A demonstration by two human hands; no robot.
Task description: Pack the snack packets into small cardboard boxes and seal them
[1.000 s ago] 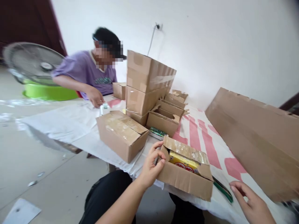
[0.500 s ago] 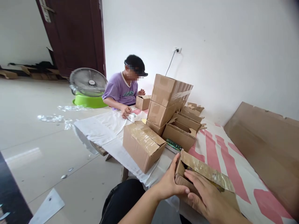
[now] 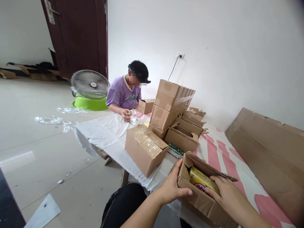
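Observation:
A cardboard box (image 3: 204, 207) sits at the table's near edge with its top flap raised. Inside it lies a yellow printed packet (image 3: 203, 180) with a red and white emblem. My left hand (image 3: 169, 185) is clasped round the box's left end, thumb on the near side and fingers toward the far corner. My right hand (image 3: 226, 193) reaches into the opening, with its thumb and fingers about the right part of the yellow packet. The fingertips are partly hidden by the packet and the flap.
A taped carton (image 3: 146, 147) stands left of my box. Behind are stacked cartons (image 3: 166, 104), open boxes (image 3: 182, 136) and a green packet (image 3: 175, 150). A person in purple (image 3: 124, 95) works across the table. A cardboard sheet (image 3: 266, 158) leans at right.
The taped top flap of my box has swung up and back, exposing the yellow packet. My right hand has moved right and into the box; my left hand keeps its hold.

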